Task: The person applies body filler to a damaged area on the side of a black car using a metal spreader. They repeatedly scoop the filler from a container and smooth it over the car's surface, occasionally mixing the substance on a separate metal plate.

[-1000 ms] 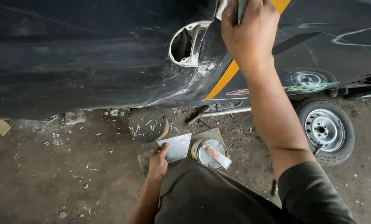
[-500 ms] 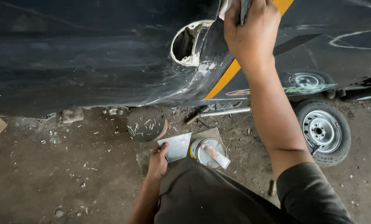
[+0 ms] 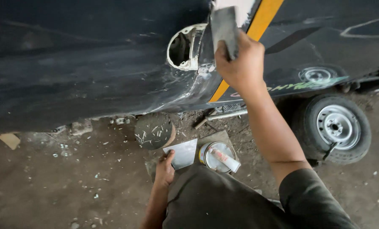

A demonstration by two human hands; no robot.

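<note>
The right hand grips a flat grey spreader blade, held flush against the dark vehicle body panel just beside the round lamp opening — the patch of pale filler sits at the blade's upper edge. The left hand rests low, fingers pinching a light mixing plate on the ground. A tin with a tube across its lid — probably filler — stands touching the plate, well apart from the raised hand.
</note>
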